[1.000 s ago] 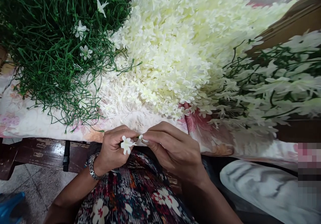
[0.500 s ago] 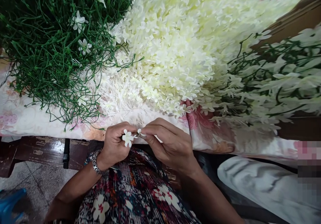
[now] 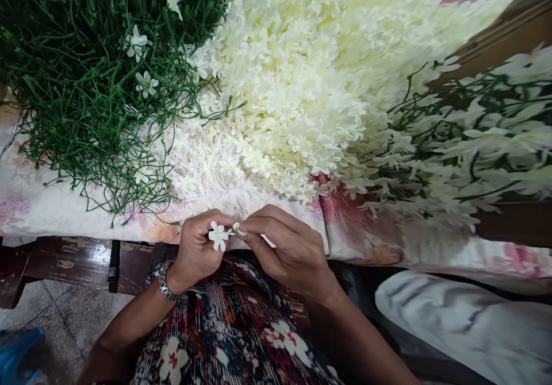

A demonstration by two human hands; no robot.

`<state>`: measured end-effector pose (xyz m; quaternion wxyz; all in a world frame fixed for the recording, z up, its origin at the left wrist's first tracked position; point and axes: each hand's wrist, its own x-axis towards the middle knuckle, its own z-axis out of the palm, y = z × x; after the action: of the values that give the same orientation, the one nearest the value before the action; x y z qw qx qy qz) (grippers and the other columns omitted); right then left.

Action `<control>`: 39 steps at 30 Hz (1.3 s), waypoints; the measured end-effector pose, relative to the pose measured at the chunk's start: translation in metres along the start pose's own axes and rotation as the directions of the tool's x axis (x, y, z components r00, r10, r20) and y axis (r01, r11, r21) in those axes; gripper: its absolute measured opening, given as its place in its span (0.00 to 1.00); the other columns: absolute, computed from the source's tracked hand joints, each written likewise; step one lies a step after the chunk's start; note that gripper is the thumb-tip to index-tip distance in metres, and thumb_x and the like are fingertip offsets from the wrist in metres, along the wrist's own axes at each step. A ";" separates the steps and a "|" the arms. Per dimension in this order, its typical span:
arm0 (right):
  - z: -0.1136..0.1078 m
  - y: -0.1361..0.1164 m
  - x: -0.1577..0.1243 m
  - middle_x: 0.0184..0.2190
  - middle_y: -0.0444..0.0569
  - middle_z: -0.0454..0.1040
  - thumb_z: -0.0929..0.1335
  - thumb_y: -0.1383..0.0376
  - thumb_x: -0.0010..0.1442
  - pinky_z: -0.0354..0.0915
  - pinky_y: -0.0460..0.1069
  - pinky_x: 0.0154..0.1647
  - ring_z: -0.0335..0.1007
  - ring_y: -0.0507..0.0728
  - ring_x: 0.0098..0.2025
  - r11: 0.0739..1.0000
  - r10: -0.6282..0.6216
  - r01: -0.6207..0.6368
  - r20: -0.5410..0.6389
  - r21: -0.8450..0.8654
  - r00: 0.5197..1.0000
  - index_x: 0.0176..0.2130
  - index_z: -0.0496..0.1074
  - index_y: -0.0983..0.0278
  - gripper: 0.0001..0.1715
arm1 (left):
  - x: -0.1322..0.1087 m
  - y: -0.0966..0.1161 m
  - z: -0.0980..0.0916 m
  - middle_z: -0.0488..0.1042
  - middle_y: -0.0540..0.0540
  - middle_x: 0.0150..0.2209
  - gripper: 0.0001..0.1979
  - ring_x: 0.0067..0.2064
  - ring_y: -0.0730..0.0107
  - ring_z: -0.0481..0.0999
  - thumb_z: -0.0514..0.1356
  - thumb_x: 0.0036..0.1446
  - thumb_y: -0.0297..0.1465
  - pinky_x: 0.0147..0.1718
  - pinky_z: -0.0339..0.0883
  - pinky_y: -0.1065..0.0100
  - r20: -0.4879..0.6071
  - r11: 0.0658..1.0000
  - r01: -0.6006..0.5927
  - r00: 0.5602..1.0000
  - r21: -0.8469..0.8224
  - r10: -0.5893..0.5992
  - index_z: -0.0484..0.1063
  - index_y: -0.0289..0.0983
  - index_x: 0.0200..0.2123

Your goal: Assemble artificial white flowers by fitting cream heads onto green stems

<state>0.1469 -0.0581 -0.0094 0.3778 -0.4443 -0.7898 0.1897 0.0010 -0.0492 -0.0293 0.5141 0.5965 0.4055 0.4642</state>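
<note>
My left hand (image 3: 200, 244) is closed, and a white artificial flower (image 3: 218, 235) with open petals sticks out between its thumb and fingers. My right hand (image 3: 288, 250) pinches a second small white flower (image 3: 237, 228) by thumb and forefinger, right beside the first. The two hands nearly meet over the table's front edge. The stem parts inside both grips are hidden. Ahead of the hands lie a large heap of cream-white artificial petals (image 3: 302, 86) and a patch of thin white stamens (image 3: 198, 161).
Green plastic stems (image 3: 81, 86) pile up at the left, with a few white flowers among them. Finished-looking flower sprays (image 3: 483, 138) lie at the right by a cardboard box (image 3: 495, 34). Floral cloth (image 3: 99, 221) covers the table. Another person's pale-trousered leg (image 3: 452, 316) is at lower right.
The small flower in my right hand has shifted slightly left, closer to the flower in my left hand. Both hands keep their grips.
</note>
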 end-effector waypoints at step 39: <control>-0.013 0.007 0.002 0.34 0.49 0.66 0.64 0.76 0.48 0.65 0.47 0.32 0.65 0.50 0.35 0.997 -0.074 0.072 0.056 0.024 0.996 0.37 0.67 0.64 0.14 | 0.003 0.004 -0.007 0.65 0.52 0.19 0.04 0.21 0.80 0.61 0.55 0.45 0.25 0.21 0.56 0.76 0.104 0.995 0.098 0.990 -0.023 -0.095 0.69 0.33 0.23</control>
<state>0.1600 -0.0533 -0.0046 0.3665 -0.4054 -0.8140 0.1969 -0.0047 -0.0450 -0.0250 0.5644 0.5922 0.4002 0.4130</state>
